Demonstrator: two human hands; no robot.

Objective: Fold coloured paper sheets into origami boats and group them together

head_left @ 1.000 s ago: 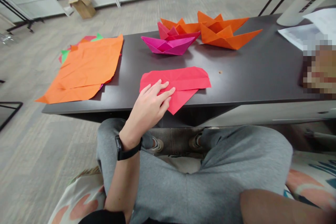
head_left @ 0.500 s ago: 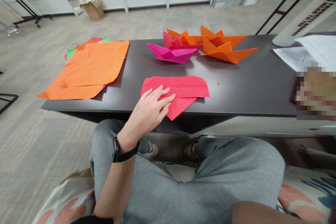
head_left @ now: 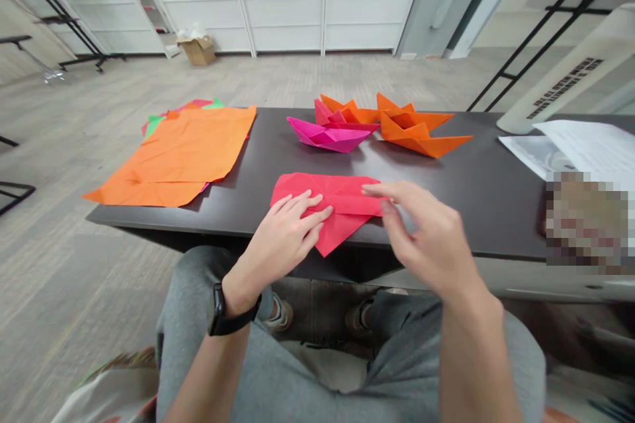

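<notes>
Paper, red and folded, lies on the counter on our side of the magenta boat, not touching it. Its long axis runs left to right, roughly in line with the boat's own length, while its triangular point comes away from the boat toward us and juts past the counter's near edge. What matters most, as we judge it, is which end each hand has: our left hand rests over the left part, and our right hand is at the right end, farther right than the boat. So the right hand is the nearer one to that short edge — the paper stretches leftward from its grip. Our left grip is wide, fingers spread flat on the paper and closed around nothing. Our right grip is narrower, forefinger over the top and thumb at the corner — whether it pinches a layer, we cannot tell. Orange boats stand behind and right of the magenta boat, and orange sheets lie well to its left.
</notes>
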